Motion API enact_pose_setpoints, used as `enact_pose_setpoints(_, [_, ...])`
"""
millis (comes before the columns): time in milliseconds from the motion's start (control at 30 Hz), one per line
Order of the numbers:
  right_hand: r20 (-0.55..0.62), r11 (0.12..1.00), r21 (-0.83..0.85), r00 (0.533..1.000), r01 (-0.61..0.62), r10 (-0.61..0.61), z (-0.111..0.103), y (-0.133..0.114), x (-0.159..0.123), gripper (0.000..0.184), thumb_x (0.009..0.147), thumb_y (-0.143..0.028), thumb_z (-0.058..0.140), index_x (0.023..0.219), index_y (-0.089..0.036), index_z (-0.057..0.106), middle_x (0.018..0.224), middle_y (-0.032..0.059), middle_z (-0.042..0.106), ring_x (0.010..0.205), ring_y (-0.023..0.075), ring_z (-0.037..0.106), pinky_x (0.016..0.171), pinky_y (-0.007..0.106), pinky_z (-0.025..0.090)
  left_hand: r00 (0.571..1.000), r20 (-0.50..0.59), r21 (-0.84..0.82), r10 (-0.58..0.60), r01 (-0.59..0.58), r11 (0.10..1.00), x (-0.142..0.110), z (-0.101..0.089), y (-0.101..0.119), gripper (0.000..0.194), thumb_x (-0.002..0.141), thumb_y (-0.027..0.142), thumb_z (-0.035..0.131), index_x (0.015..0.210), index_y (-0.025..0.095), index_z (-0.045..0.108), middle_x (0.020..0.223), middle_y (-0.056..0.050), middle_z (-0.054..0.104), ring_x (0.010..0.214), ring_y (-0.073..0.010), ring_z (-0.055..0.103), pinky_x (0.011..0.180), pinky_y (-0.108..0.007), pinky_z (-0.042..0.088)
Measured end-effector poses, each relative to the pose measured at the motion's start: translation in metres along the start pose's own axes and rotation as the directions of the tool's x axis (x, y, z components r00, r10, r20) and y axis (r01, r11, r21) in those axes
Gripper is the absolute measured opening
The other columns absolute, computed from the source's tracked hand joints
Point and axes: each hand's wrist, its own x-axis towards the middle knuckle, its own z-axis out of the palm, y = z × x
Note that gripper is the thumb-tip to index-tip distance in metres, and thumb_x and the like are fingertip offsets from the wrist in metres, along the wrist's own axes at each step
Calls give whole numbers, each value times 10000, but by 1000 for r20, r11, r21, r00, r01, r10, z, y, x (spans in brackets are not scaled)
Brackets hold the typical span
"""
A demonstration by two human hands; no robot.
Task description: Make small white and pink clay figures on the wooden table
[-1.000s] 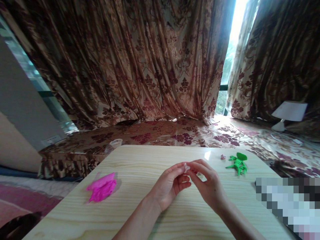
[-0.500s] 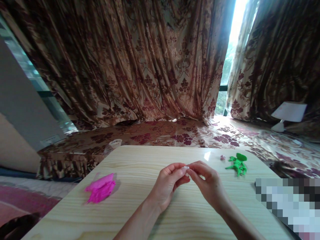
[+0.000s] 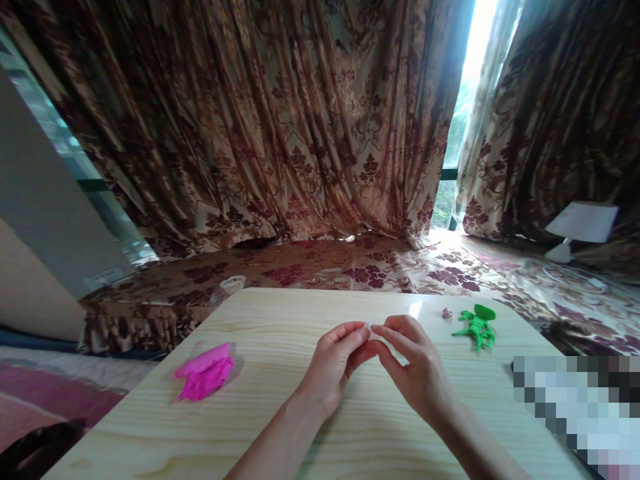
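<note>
Our left hand (image 3: 330, 365) pinched a tiny white piece (image 3: 369, 327)! Our right hand (image 3: 419, 360) met it, grip unclear; left of both, we had a crumpled pink bundle (image 3: 205, 373).

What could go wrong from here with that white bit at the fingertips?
1. The tiny white piece is mostly hidden in the left hand's pinch grip; if it slips, it may be hard to spot on the pale wood-grain tabletop.
2. The right hand's index fingertip is right at the piece, so a nudge might dislodge it.
3. A wide rightward sweep could knock the small pinkish lump or bright green, long-limbed figure.
</note>
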Motion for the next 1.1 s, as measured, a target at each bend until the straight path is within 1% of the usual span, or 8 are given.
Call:
enact_pose_setpoints(133, [41,995,97,999,-27,23,-2,-3,2,286,849,-134,474,1083,-242,597,925,58,539,850,172,524,720,316,458,999,48,-31,13,-12,999,0,-1,2,145,743,224,639,848,125,618,854,-47,627,797,-119,592,821,-277,480])
enact_pose_setpoints(267, [5,963,226,989,-145,147,-1,-6,4,237,863,-158,466,1063,-217,579,887,42,559,806,154,547,682,291,468,999,25,-47,-21,22,999,1,-2,2,161,731,201,648,878,150,608,841,-38,636,737,-108,595,750,-263,504])
enact_pose_setpoints(367, [19,955,201,976,-217,218,1,-7,5,133,838,-202,532,947,-208,609,827,24,568,755,148,550,644,279,459,1000,19,-71,-24,26,997,0,0,2,317,723,165,650,1033,175,581,934,-59,649,800,-123,611,780,-258,496])
enact_pose_setpoints(467, [16,952,182,969,-245,247,3,-5,4,81,832,-219,548,859,-206,623,777,10,567,704,134,548,620,267,455,998,65,-95,-14,20,995,-2,3,3,283,724,139,643,1002,140,593,978,-81,646,898,-150,606,898,-292,447])
enact_pose_setpoints(633, [-22,952,206,972,-226,236,3,-1,4,142,816,-187,560,950,-202,606,804,13,567,716,133,556,611,253,465,990,131,-83,48,-37,996,-5,5,3,129,756,185,616,877,142,600,897,-54,652,883,-159,612,917,-334,431])
enact_pose_setpoints(800, [25,961,165,975,-222,221,1,-2,5,88,834,-202,539,810,-191,623,772,15,564,673,124,536,606,252,452,997,73,-15,30,-28,999,-6,5,4,198,715,195,661,903,147,618,905,-59,659,874,-157,608,908,-339,434])
enact_pose_setpoints(933, [-13,973,127,980,-195,198,1,-3,5,125,842,-189,519,748,-185,602,729,13,551,637,120,521,587,252,444,999,45,128,20,-26,991,-4,5,1,244,679,236,694,884,107,657,886,-94,665,811,-159,605,840,-324,467])
enact_pose_setpoints(1100, [-7,998,21,998,-64,64,1,-2,3,129,842,-187,511,886,-208,631,827,49,564,758,166,536,668,304,465,999,-42,100,34,-30,995,-1,4,-1,246,640,246,725,842,118,670,832,-76,668,749,-147,607,779,-308,493])
